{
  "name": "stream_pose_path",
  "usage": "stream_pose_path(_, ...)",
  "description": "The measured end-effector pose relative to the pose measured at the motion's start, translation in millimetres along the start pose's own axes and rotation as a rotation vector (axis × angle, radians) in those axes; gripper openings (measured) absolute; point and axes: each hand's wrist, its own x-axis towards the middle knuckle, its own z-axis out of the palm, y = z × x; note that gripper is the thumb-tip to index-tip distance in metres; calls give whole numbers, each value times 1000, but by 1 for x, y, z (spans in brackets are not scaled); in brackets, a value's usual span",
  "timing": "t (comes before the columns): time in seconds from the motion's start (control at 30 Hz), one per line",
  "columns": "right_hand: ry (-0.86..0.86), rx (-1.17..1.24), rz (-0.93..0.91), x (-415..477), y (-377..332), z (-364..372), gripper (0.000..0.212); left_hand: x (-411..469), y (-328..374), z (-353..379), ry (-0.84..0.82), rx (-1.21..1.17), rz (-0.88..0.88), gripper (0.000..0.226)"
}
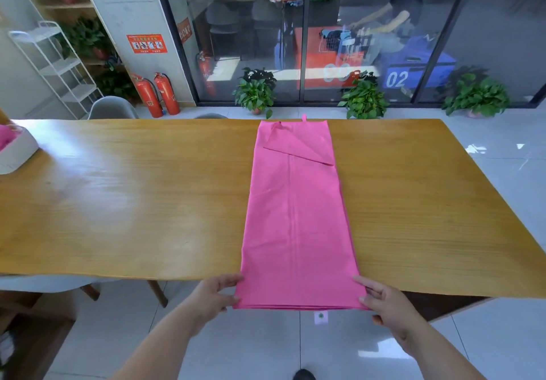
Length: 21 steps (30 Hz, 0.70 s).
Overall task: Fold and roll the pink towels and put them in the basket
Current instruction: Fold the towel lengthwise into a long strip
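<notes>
Both hands grasp the near end of the pink towel (295, 217). The left hand (217, 294) pinches its near-left corner, thumb on top and fingers curled beneath. The right hand (387, 306) holds the near-right corner the same way, thumb lying on the cloth by its edge. That end hangs just past the near edge of the table (118, 187), and a small tag (321, 317) dangles below it. From there the towel lies flat as a long folded strip, running straight across the wooden surface to the far edge, a little right of the middle. At the far end one corner is turned over into a triangle, and a loop (304, 118) pokes past the far edge. Well apart, at the left edge of the table, sits the white basket (20, 150) with pink fabric (4, 139) in it. Beyond the far edge stand a grey chair (113, 108), two red fire extinguishers (158, 94) and potted plants (255, 91) along a glass wall (443, 40).
</notes>
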Motion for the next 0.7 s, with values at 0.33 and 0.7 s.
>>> stream_pose_path(0.33,95,149,-179,-32,-37,13,50,-25,35,-18,-2,-255,180,54)
stream_pose_path(0.7,224,-81,-44,-78,55,33,47,-60,-54,18,102,62,-3,47)
